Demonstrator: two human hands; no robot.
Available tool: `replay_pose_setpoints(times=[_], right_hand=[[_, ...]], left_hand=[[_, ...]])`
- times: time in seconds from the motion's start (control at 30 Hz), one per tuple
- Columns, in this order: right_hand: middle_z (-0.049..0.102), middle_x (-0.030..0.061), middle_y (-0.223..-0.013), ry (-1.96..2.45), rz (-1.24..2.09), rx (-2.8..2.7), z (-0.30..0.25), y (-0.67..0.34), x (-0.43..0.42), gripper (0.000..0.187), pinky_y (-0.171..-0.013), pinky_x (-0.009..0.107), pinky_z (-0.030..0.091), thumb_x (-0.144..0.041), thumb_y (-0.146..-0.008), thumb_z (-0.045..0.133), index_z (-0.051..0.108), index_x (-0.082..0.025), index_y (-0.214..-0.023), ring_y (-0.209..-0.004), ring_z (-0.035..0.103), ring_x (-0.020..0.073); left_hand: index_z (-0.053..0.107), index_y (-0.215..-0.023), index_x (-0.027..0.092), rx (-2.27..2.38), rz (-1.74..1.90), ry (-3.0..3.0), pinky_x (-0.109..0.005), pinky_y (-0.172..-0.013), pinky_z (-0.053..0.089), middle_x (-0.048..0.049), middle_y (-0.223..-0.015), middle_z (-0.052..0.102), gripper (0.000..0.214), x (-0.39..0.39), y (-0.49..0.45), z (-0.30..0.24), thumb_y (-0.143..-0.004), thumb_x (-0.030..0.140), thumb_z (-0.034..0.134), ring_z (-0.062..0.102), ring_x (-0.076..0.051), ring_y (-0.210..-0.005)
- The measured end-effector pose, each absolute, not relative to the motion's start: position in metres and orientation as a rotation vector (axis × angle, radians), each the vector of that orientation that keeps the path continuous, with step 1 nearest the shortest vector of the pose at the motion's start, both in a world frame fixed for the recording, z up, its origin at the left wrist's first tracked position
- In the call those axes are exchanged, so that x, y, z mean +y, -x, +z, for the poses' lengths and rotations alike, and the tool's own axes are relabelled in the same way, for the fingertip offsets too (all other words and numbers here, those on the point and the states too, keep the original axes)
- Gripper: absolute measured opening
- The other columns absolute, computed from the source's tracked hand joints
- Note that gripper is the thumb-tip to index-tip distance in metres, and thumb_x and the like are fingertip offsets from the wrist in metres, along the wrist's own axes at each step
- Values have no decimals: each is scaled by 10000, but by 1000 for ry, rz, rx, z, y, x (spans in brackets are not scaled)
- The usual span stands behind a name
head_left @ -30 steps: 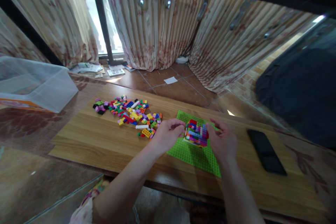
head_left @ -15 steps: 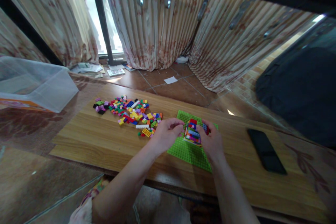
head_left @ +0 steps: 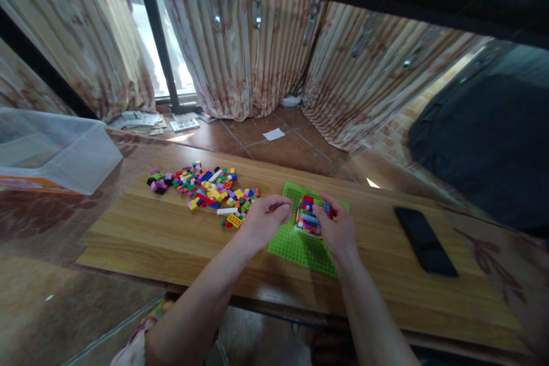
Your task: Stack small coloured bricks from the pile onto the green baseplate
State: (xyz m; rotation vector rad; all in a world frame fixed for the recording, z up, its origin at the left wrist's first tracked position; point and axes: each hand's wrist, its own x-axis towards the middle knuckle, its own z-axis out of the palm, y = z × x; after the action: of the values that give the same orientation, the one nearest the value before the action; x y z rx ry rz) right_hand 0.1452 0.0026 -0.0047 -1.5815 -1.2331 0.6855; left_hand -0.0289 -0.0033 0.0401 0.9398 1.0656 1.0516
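Fingers hide one side of brick stack.

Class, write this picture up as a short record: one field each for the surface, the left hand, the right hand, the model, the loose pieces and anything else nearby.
Surface: wooden table
Model: multicoloured brick build standing on a green baseplate
Left hand: fingers curled, tips at the build's left side; contact unclear
Right hand: gripping the build's right side
Loose pieces: pile of bricks left of the baseplate
Other: black phone on the right; clear plastic bin far left
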Motion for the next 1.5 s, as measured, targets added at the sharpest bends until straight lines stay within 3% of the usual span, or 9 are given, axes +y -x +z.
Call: replay_pose_setpoints(times=[0.13,0.27,0.37,0.57,0.8,0.97,1.07,1.27,1.5], right_hand=[[700,117,-1022,1594,394,-1173,9,-147,-4,447,-736,376,545,-474,-840,580,658,-150,-1138,-837,660,213],[697,88,-977,1438,-5,-1307,28,-137,-21,268,-827,385,509,-359,-909,535,690,-178,-1032,-899,645,213],[704,48,-916,1257,94,-1535,30,-114,-36,168,-814,332,511,-240,-921,534,695,-208,-956,-860,655,182],[686,69,-983,1157,376,-1984,3,-70,-49,216,-831,317,519,-172,-942,486,668,-205,-1055,-924,633,179],[649,147,-1054,1412,242,-2076,-12,-58,-33,296,-879,411,495,-245,-932,506,626,-111,-1166,-1007,582,266],[646,124,-1042,1492,175,-2126,-15,-51,-27,224,-861,399,483,-302,-906,570,682,-169,-1046,-979,571,272],[657,103,-995,1457,239,-2092,-13,-50,-28,168,-851,385,477,-273,-908,559,690,-187,-971,-947,585,253],[699,42,-932,1246,661,-1713,4,-57,-34,149,-769,304,505,-259,-908,555,652,-198,-1003,-826,639,167],[711,13,-827,1203,887,-1385,10,-67,-28,125,-716,296,531,-272,-830,640,695,-206,-920,-756,653,152]], left_hand=[[690,-802,136,1084,1143,-916,-220,-622,460,3,-663,654,110,1,40,46,-736,211,644,571,-94,-606],[691,-819,127,1102,1294,-823,-216,-622,465,0,-660,661,155,7,59,55,-709,235,673,579,-92,-604],[688,-817,121,1117,1411,-780,-209,-581,454,6,-652,649,169,9,71,61,-693,235,684,570,-85,-570],[686,-803,120,1123,1514,-753,-187,-539,433,16,-638,633,152,8,80,63,-696,228,684,545,-64,-529],[688,-790,119,1118,1490,-733,-188,-566,458,12,-638,634,128,9,76,60,-705,212,668,560,-69,-556],[691,-811,120,1132,1440,-762,-188,-570,461,13,-636,642,131,6,75,62,-715,199,649,566,-70,-554],[688,-813,119,1149,1415,-767,-187,-585,468,9,-641,648,126,5,74,62,-721,193,644,580,-72,-570],[677,-805,129,1161,1352,-776,-209,-570,471,-2,-651,657,118,7,72,59,-703,184,655,584,-89,-559],[685,-800,137,1156,1235,-872,-195,-583,467,2,-672,651,113,6,64,49,-713,200,647,574,-90,-602]])
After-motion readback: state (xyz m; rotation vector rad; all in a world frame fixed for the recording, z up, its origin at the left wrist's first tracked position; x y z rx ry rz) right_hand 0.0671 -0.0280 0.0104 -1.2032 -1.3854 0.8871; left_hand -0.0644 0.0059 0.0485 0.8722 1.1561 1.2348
